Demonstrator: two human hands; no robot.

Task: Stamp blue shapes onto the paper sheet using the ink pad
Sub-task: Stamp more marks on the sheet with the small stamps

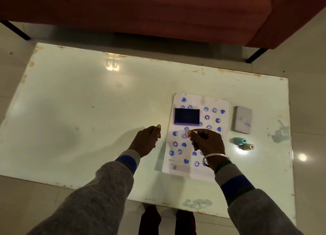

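The white paper sheet (212,100) lies on the right half of the table and carries several blue smiley and heart prints. The open dark blue ink pad (187,116) rests on the sheet's upper left part. My right hand (207,142) hovers over the middle of the sheet, just below the pad, fingers pinched on a small stamp (188,133) that is mostly hidden. My left hand (147,140) is curled shut just left of the sheet, thumb pointing up, with nothing seen in it.
The ink pad's grey lid (242,119) lies right of the sheet. Below it lie a teal stamp (239,141) and a beige stamp (247,146). The pale glossy table (88,102) has worn edges. A red sofa (158,11) stands beyond it.
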